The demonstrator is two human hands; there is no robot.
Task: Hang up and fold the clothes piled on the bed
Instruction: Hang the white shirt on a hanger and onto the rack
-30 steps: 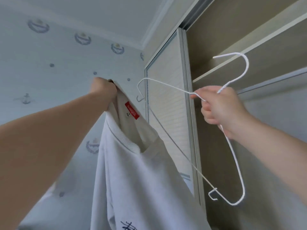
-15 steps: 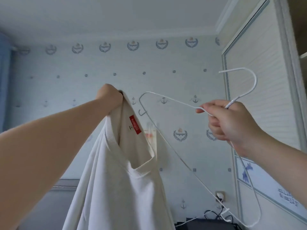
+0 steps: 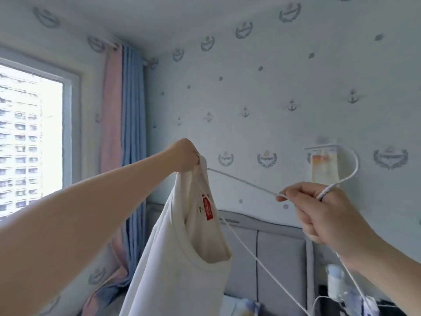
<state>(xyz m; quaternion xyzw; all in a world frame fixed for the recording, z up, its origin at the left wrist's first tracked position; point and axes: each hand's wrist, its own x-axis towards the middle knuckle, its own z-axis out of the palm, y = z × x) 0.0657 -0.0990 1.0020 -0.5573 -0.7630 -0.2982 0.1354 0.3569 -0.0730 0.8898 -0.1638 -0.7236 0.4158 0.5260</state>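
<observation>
Hanger tip now inside white shirt collar.

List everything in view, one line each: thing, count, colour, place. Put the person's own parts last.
T-shirt: one, white with a red neck label, hanging at centre from the left hand.
Wire hanger: one, white, at centre right, one end at the shirt's collar.
Curtains: pink and blue, beside the window.
Window: one, white frame, far left.
Headboard: one, grey, padded, lower centre.
Wall: pale blue with anchor and crest prints, behind.
Left hand: one, gripping the shirt's collar.
Right hand: one, pinching the hanger near its hook.
</observation>
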